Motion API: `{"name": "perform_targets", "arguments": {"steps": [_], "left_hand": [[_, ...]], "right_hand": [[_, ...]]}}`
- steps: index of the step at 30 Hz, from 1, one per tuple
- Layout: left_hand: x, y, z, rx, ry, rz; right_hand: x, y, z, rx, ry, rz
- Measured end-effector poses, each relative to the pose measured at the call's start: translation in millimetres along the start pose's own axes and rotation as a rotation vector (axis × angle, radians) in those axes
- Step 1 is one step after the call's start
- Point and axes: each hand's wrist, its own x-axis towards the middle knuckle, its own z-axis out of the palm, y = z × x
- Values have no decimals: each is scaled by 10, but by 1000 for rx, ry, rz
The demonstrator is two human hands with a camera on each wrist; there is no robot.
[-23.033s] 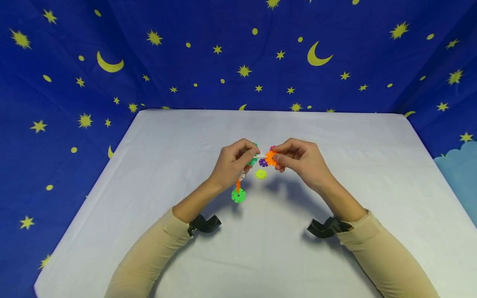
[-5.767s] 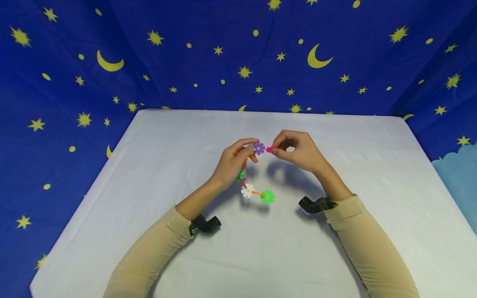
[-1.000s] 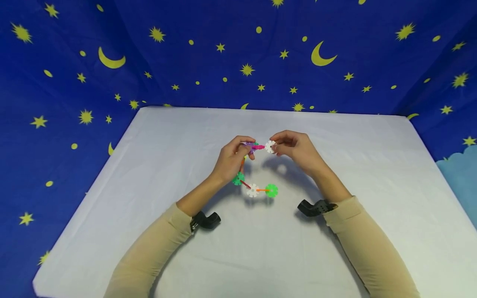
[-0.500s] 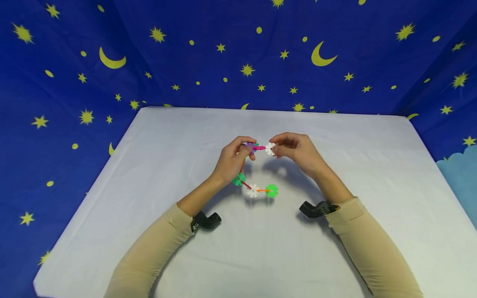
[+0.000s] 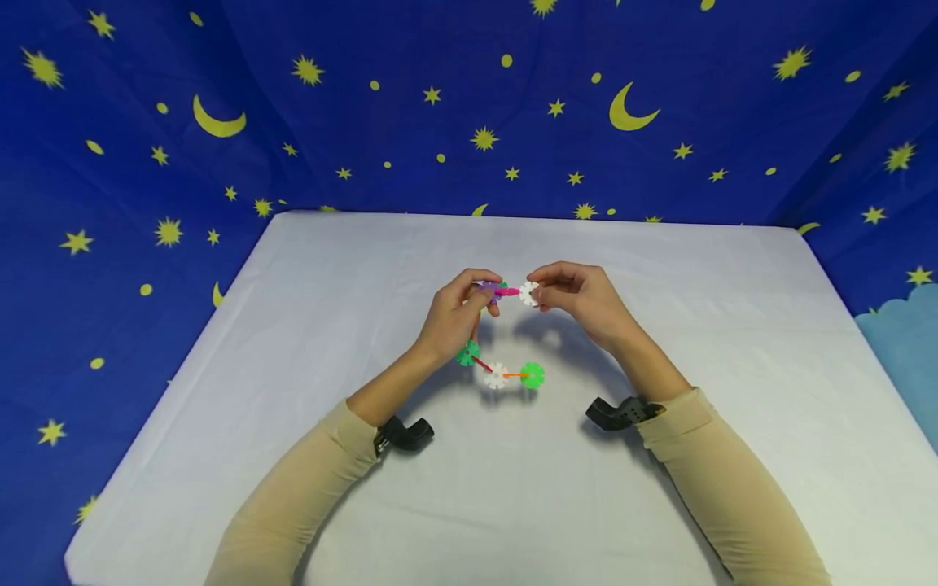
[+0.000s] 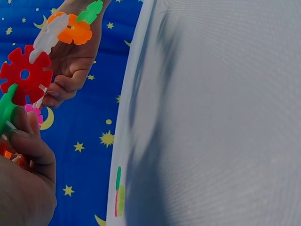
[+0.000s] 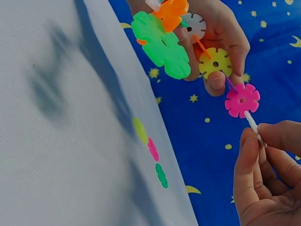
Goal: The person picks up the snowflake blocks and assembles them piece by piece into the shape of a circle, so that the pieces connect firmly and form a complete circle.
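My left hand (image 5: 454, 317) grips a chain of slotted plastic snowflake discs, with thumb and fingers around the purple disc (image 5: 489, 291). A pink disc (image 7: 242, 100) joins the purple one and points toward my right hand (image 5: 582, 299). Thumb and fingertips of that hand pinch a white disc (image 7: 254, 127), whose rim meets the pink disc's edge; how deep it sits I cannot tell. Below my left hand hangs the chain's other end: a green disc (image 5: 468, 353), a white hanging disc (image 5: 496, 375) and a bright green end disc (image 5: 532, 375). My left fingers hide part of the chain.
Loose on the white tabletop (image 5: 469, 505), a yellow-green disc (image 7: 139, 130), a pink loose disc (image 7: 153, 149) and a green loose disc (image 7: 161, 175) show in the right wrist view. A blue star-patterned cloth (image 5: 410, 122) rises behind the table and at both sides.
Since 5.8 s ago the pink disc has gone from my right hand onto the purple disc, and my right hand holds a white one. Over the last second both hands barely moved.
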Motion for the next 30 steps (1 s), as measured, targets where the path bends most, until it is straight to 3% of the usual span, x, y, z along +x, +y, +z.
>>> {"name": "perform_targets", "arguments": {"steps": [30], "left_hand": [[-15,-4,-6,29,-43,9]], "right_hand": [[-29,-18,21,16,-40,9]]}}
